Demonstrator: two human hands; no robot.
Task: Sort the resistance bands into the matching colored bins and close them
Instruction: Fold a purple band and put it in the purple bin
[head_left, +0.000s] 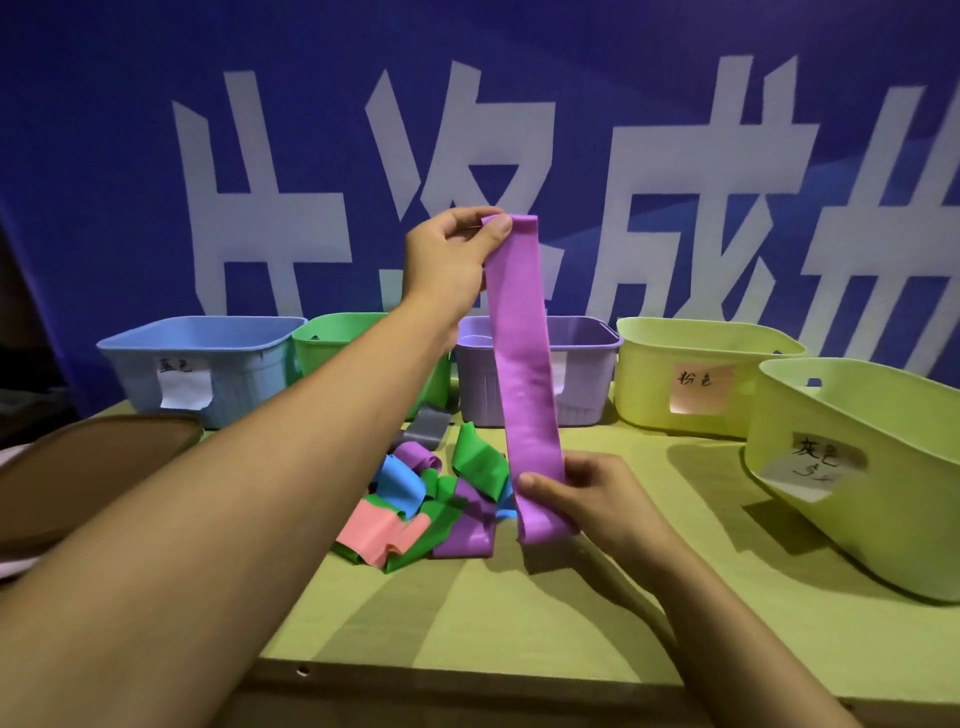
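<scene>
Both forearms reach out, left hand (451, 254) and right hand (587, 493) pinching the purple band (524, 364) in their fingers; fold it, then drop it into the purple bin (592, 364) behind.

Blue banner (623, 78) behind table: large white characters, cropped by bins and frame edges; third reads 成, others only partly legible. Blue bin (218, 364), table's far left corner: white paper label, handwriting 蓝色. Yellow-green bin (691, 374), far edge, right: pink label 粉色. Nearer yellow-green bin (852, 467), right edge: white label 灰色, scribble beneath illegible. Purple bin (587, 369) label hidden by held band.
</scene>
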